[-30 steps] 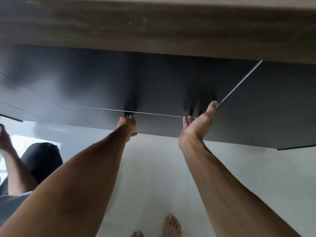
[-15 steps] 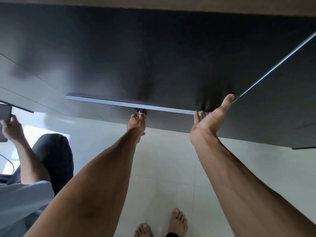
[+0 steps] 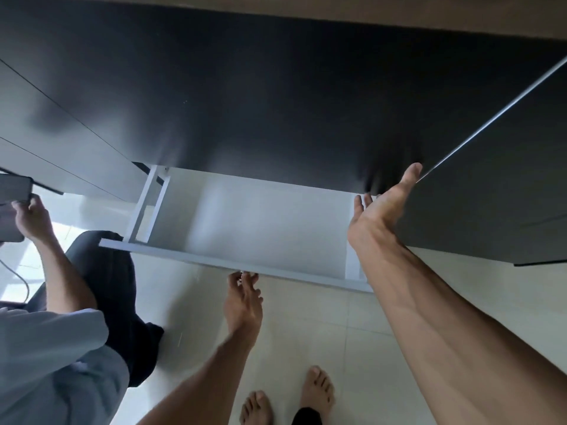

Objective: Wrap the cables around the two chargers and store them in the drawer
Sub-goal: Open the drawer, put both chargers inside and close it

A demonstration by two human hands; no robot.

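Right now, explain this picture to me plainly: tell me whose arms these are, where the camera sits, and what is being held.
There is no machine here. The camera is worn on a person's head and looks down, so the two bare arms and the feet are that person's own. The left hand pinches a small knob under the front edge of a pale drawer, which stands pulled out from a dark cabinet. What shows of its inside looks bare; no chargers or cables are visible. The right hand, fingers straight, rests against the cabinet front at the drawer's right end. At the left edge a second person holds a phone.
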